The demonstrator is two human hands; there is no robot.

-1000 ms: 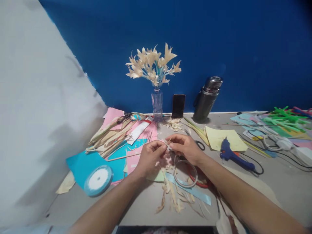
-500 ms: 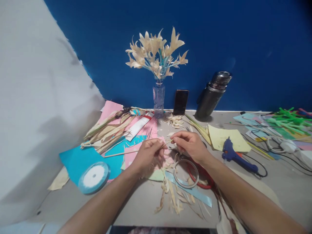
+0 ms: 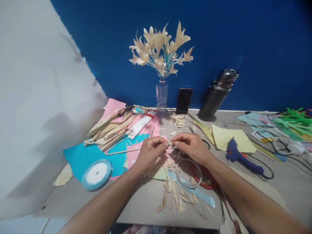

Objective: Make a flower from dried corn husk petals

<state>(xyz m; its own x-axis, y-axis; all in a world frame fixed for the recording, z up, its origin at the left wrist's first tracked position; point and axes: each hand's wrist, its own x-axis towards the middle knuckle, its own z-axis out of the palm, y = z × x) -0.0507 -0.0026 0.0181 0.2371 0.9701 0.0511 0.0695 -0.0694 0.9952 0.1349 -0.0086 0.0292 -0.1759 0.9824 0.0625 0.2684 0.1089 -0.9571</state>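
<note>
My left hand (image 3: 154, 152) is closed around a thin, pale wooden stick (image 3: 123, 151), whose long end juts out to the left. Close beside it, my right hand (image 3: 188, 147) pinches thumb and forefinger together, almost touching the left fingertips. Whatever lies between those right fingers is too small to make out. Below the hands are a pale ring-shaped roll (image 3: 177, 175), a red ring-shaped roll (image 3: 211, 186), a strip of light blue ribbon (image 3: 203, 196) and dried husk scraps (image 3: 177, 198).
A clear bottle (image 3: 162, 97) of husk flowers (image 3: 158, 45) stands by the wall with a phone (image 3: 184, 100) and a dark flask (image 3: 215, 97). Dried husks (image 3: 109, 128) and a ribbon spool (image 3: 97, 175) lie left. A blue glue gun (image 3: 241, 157) and yellow paper (image 3: 225, 136) are right.
My hands have drawn closer together, narrowing the gap between the fingertips. The right fingers have come down slightly. The whole view has shifted a little.
</note>
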